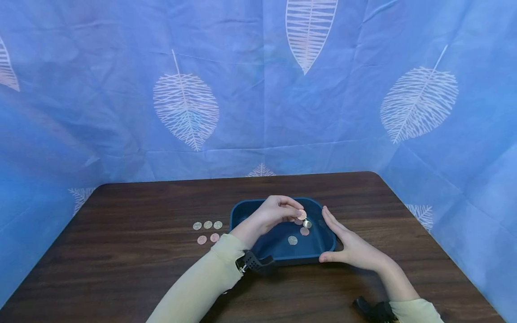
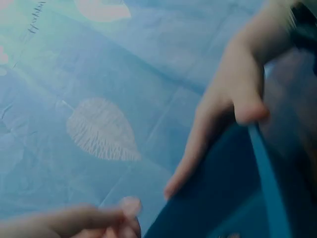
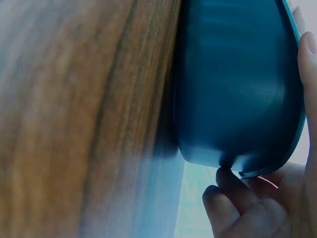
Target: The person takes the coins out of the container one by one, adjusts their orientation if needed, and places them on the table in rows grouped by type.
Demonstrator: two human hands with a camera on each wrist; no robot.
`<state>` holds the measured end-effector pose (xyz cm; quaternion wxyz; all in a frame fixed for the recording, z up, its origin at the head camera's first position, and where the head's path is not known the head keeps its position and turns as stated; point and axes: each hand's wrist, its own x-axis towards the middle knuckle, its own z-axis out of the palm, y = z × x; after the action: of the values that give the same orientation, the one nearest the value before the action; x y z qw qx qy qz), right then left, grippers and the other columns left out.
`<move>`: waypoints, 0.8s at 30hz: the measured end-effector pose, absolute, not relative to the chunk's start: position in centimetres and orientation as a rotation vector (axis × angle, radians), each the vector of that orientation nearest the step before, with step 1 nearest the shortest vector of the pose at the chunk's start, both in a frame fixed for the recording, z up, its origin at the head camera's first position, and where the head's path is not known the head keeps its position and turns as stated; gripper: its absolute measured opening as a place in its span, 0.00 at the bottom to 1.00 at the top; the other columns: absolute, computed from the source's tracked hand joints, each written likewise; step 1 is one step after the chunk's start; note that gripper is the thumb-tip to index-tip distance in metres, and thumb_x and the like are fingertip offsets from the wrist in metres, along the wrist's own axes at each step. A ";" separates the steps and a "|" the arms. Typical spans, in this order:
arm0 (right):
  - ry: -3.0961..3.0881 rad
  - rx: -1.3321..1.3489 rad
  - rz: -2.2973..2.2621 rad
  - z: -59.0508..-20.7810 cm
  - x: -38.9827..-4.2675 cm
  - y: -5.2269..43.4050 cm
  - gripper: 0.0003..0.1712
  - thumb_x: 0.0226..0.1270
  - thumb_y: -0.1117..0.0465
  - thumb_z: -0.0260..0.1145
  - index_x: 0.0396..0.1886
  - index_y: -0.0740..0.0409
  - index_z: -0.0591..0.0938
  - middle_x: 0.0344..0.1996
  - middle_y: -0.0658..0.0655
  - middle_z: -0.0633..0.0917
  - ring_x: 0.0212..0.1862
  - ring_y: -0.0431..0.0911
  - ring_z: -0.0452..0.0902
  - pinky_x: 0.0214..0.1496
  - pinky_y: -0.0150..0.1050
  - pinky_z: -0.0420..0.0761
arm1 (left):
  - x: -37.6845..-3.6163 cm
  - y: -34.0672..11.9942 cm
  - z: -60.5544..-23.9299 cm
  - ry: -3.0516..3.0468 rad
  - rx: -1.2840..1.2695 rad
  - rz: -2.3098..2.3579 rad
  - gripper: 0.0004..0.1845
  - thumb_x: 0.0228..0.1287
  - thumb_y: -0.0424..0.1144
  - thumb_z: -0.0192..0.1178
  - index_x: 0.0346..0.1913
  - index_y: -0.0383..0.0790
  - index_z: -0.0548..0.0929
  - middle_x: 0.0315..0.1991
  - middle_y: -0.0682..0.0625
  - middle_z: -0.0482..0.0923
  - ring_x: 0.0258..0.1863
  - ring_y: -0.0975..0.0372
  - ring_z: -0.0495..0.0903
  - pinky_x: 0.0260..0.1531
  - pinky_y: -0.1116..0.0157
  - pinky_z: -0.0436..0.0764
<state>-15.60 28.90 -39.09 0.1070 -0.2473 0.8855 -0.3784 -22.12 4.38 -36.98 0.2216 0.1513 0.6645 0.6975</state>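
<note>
In the head view my left hand (image 1: 276,211) reaches over a dark blue plastic tray (image 1: 266,256). Its thumb and fingertips pinch a copper-coloured coin (image 1: 302,215), which shows blurred in the left wrist view. Below and beside those fingertips are more coins: a shiny one (image 1: 307,224), a copper one (image 1: 304,231), and another partly hidden by the hand. A silver coin (image 1: 292,240) lies on the tray floor nearer the front. My right hand (image 1: 355,249) grips the tray's right end, thumb at the front corner and fingers along the side; several fingertips curl against the wall in the right wrist view.
Left of the tray, on the brown wooden table (image 1: 133,251), three silver coins (image 1: 208,224) form a row. Two copper coins (image 1: 202,240) lie in front of them, one close to the left sleeve. A blue cloth with white leaf prints (image 1: 186,110) hangs behind and beside the table.
</note>
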 end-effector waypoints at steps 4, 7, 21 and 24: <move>2.613 -0.723 -1.114 -39.1 -15.5 28.8 0.62 0.58 0.54 0.72 0.77 0.49 0.37 0.75 0.61 0.36 0.72 0.68 0.36 0.60 0.69 0.57 | -21.7 2.4 -35.9 1.877 0.479 1.924 0.12 0.64 0.32 0.62 0.47 0.28 0.82 0.38 0.45 0.84 0.38 0.52 0.80 0.46 0.57 0.79; 2.620 -0.731 -1.108 -39.2 -15.5 28.9 0.62 0.58 0.54 0.72 0.77 0.48 0.37 0.75 0.60 0.36 0.72 0.67 0.37 0.60 0.69 0.58 | -21.4 0.4 -35.1 1.921 0.514 1.915 0.13 0.65 0.31 0.61 0.49 0.26 0.81 0.39 0.45 0.83 0.38 0.54 0.80 0.42 0.61 0.79; 2.620 -0.737 -1.113 -39.5 -15.6 29.2 0.62 0.58 0.54 0.72 0.77 0.49 0.36 0.75 0.59 0.36 0.72 0.66 0.37 0.60 0.68 0.59 | -20.4 -9.5 -33.5 2.145 0.427 1.890 0.14 0.61 0.38 0.66 0.47 0.34 0.83 0.43 0.42 0.82 0.48 0.42 0.76 0.49 0.51 0.76; 2.629 -0.744 -1.102 -39.5 -15.7 29.2 0.62 0.58 0.54 0.72 0.77 0.49 0.36 0.75 0.60 0.36 0.72 0.67 0.37 0.60 0.68 0.59 | -20.1 -11.2 -34.2 2.194 0.370 1.868 0.15 0.60 0.39 0.67 0.47 0.34 0.83 0.42 0.43 0.83 0.46 0.45 0.78 0.46 0.56 0.78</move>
<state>-15.66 29.20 -39.52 0.0976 -0.2514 0.8880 -0.3724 -20.10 -11.24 -34.22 0.1179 0.1265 0.7500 0.6384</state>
